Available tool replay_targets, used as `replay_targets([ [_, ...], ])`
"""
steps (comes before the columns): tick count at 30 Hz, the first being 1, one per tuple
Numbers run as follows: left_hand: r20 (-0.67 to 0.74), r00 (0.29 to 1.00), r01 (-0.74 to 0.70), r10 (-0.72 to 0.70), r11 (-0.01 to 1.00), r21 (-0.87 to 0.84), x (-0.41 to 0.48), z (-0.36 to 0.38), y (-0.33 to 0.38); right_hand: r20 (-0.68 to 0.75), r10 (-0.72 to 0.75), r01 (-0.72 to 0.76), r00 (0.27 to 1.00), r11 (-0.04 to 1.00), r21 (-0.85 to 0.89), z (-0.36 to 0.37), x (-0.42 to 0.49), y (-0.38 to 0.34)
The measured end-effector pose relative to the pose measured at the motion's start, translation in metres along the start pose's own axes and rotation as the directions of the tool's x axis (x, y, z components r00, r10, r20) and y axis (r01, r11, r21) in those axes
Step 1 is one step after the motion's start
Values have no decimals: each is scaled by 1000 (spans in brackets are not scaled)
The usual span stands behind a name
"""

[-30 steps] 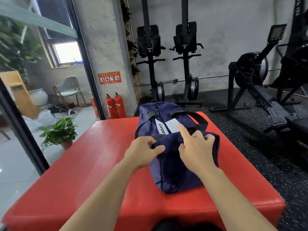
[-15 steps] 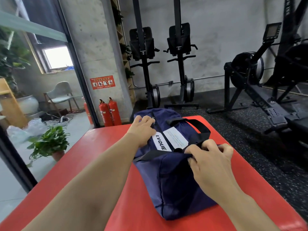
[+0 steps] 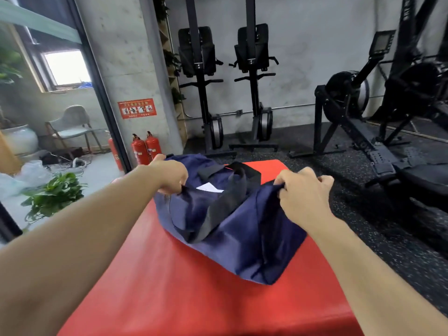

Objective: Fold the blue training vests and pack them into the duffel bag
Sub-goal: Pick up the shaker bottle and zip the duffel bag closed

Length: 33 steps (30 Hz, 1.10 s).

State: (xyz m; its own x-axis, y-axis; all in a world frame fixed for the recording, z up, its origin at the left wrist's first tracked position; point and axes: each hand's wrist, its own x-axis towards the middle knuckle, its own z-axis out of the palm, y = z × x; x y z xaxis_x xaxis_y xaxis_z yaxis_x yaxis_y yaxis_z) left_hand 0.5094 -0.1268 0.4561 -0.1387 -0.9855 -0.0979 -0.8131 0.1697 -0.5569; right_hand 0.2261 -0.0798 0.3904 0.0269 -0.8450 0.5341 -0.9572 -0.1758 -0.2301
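A navy duffel bag (image 3: pixel 244 238) with black straps lies on the red padded bench (image 3: pixel 194 299), turned with one end toward me. My left hand (image 3: pixel 169 174) grips the bag's fabric at its left top edge. My right hand (image 3: pixel 303 197) grips the fabric at the right top edge. The two hands hold the top apart. A white tag (image 3: pixel 209 187) shows between them. No blue vest is visible; the bag's inside is hidden.
Two red fire extinguishers (image 3: pixel 146 147) stand by the concrete pillar behind the bench. A potted plant (image 3: pixel 53 195) sits on the floor at left. Rowing machines (image 3: pixel 363 112) stand at the back wall and on the right, on black rubber floor.
The bag has turned so it lies across the bench. My left hand dropped to the left top edge and my right hand moved right; both now pull the top apart.
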Motion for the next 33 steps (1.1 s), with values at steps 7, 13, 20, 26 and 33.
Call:
replay_targets([
  [7,193,981,98,-3,872,-480,-43,-16,-15,119,31,-27,992,999,-36,0,41,3],
  [13,168,986,126,-21,757,-641,-59,-3,-4,161,63,-71,985,996,45,8,44,-3],
  [20,169,981,191,-96,644,-741,-62,8,2,-177,-294,296,939,955,-16,4,-4,-38],
  [26,6,983,91,-186,454,-886,-74,31,-8,-46,-496,486,867,862,-143,35,-13,-46],
  [33,56,982,166,-178,691,-704,-127,72,-37,-187,-335,282,924,923,-261,24,18,-44],
])
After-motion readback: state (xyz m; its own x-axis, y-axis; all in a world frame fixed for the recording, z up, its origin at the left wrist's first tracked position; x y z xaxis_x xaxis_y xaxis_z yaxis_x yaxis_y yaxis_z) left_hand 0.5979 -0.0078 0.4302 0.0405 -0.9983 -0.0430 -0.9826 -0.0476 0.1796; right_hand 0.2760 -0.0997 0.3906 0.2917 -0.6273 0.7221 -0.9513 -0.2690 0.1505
